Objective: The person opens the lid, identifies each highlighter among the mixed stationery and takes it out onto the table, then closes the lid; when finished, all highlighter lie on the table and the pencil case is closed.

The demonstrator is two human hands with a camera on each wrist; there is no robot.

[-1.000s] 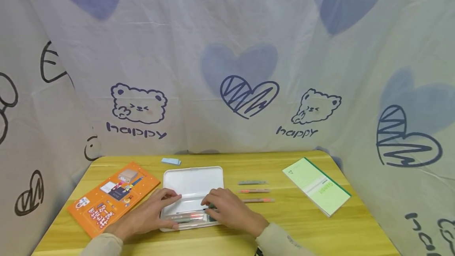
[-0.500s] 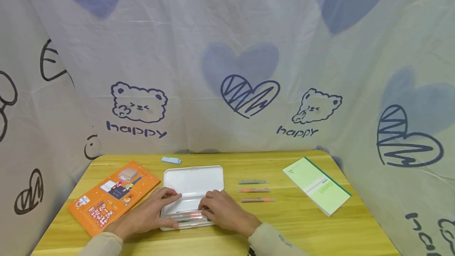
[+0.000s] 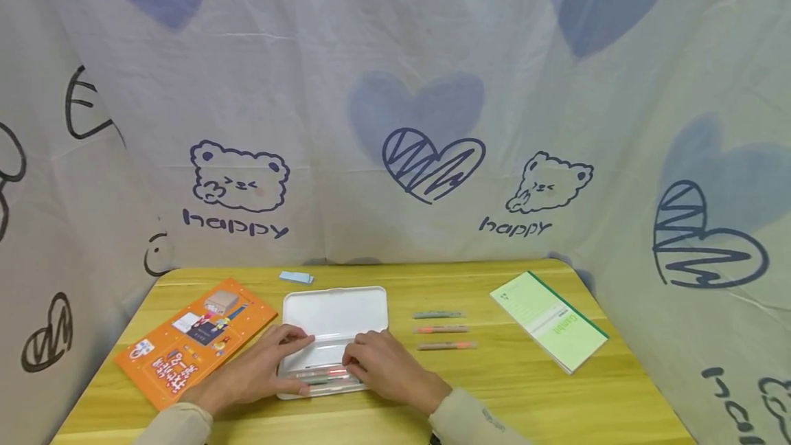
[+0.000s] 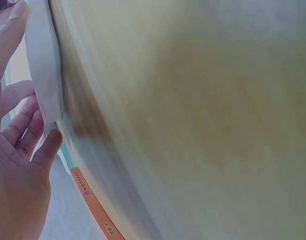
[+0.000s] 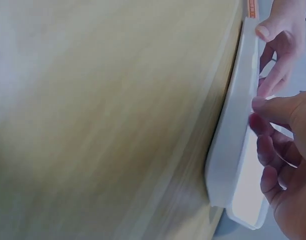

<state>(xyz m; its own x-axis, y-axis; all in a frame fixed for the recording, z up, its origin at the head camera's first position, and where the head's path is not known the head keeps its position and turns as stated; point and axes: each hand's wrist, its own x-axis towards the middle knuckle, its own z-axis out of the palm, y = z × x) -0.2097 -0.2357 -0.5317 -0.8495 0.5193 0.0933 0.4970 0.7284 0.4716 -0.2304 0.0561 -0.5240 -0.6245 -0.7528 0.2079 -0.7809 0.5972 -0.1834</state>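
Note:
A white pencil case (image 3: 335,309) lies with its lid raised on the table. Several pens (image 3: 318,378) lie in its front tray. My left hand (image 3: 259,367) holds the case's left end, thumb at the front rim and fingers reaching to the hinge side. In the left wrist view the left hand (image 4: 20,175) lies along the white case side (image 4: 45,65). My right hand (image 3: 389,368) has bent fingers over the tray's right part, covering the pens' ends. The right wrist view shows the right hand (image 5: 292,145) with thumb and forefinger close together at the rim; anything between them is hidden.
Three pens, one green (image 3: 437,314) and two brownish with orange (image 3: 441,329) (image 3: 448,346), lie right of the case. A green notebook (image 3: 548,321) is farther right. An orange book (image 3: 198,342) lies left, a light-blue strip-shaped item (image 3: 296,277) behind. Printed cloth (image 3: 334,88) surrounds the table.
My right hand has shifted slightly left over the tray, and its fingers now cover the dark item seen there earlier. The left hand keeps its place on the case.

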